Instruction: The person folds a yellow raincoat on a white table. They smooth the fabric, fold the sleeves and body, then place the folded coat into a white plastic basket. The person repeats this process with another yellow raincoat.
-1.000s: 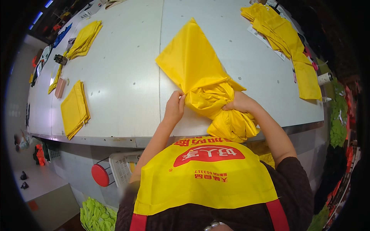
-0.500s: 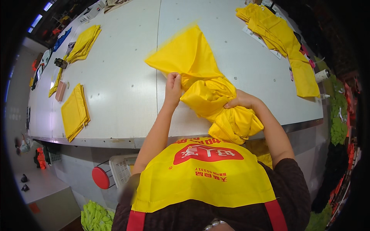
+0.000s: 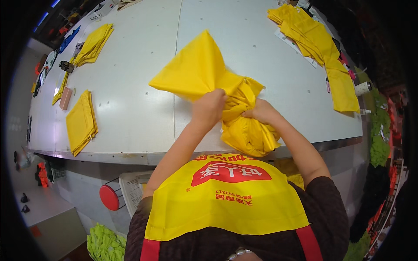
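Both hands, left [image 3: 210, 106] and right [image 3: 260, 112], gripped a yellow cloth [image 3: 204, 71] bunched over the table's [image 3: 139, 108] near edge. Folded stacks [image 3: 81, 122] lay far left, loose cloth [image 3: 313, 39] far right, nothing between. Its flat part fanned up-left, its long axis running down-right.

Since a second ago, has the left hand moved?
Yes. The left hand has shifted right across the table seam and farther from the near edge, gripping the yellow cloth.

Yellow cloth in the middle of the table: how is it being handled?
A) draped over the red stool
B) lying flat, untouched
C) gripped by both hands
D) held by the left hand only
C: the left hand and right hand both clutch the bunched yellow cloth above the white table.
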`<state>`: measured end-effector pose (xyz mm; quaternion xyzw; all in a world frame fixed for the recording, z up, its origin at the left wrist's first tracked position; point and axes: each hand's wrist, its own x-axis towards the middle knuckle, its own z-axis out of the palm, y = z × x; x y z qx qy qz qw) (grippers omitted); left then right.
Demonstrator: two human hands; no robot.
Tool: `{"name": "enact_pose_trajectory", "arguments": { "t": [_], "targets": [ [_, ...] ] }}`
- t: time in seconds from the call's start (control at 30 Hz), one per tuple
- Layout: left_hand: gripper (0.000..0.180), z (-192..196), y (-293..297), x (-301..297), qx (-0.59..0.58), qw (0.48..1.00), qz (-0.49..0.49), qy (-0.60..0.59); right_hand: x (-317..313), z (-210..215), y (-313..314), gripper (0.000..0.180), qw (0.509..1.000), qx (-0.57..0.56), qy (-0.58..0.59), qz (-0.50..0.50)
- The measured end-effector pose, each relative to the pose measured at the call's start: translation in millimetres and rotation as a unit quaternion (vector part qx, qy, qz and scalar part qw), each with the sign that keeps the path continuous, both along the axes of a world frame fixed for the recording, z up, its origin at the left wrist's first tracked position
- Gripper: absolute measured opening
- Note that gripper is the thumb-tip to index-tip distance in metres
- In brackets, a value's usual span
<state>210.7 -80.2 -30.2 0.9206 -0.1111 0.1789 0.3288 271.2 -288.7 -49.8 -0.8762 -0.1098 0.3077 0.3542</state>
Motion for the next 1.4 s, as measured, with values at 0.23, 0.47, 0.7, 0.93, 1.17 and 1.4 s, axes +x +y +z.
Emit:
{"name": "enact_pose_trajectory", "arguments": {
  "t": [0.23, 0.47, 0.7, 0.93, 1.17, 1.4],
  "targets": [
    [0.025, 1, -20, -5, 0.164, 0.966, -0.171, -0.108, -7, 20, 25, 0.057, 0.998, -0.007, -0.019, 0.051],
    [0.051, -32, 36, -69, 0.028, 0.990, -0.041, -0.134, 4, 28, 11, 0.051, 0.939, 0.316, 0.093, -0.096],
    [0.073, -51, 16, -58, -0.063, 0.996, 0.024, 0.063, 11, 16, 12, 0.056, 0.814, 0.496, 0.267, -0.143],
    [0.034, -78, 10, -49, -0.034, 0.995, -0.073, 0.065, -2, 33, 18, 0.049, 0.764, 0.557, 0.286, -0.156],
    [0.026, 3, 25, -86, -0.111, 0.966, -0.081, 0.218, -9, 20, 29, 0.048, 0.758, 0.577, 0.206, -0.225],
    [0.050, -16, 33, -95, 0.149, 0.972, -0.050, 0.173, 10, 15, 31, 0.047, 0.806, 0.519, 0.070, -0.275]
  ]
}}
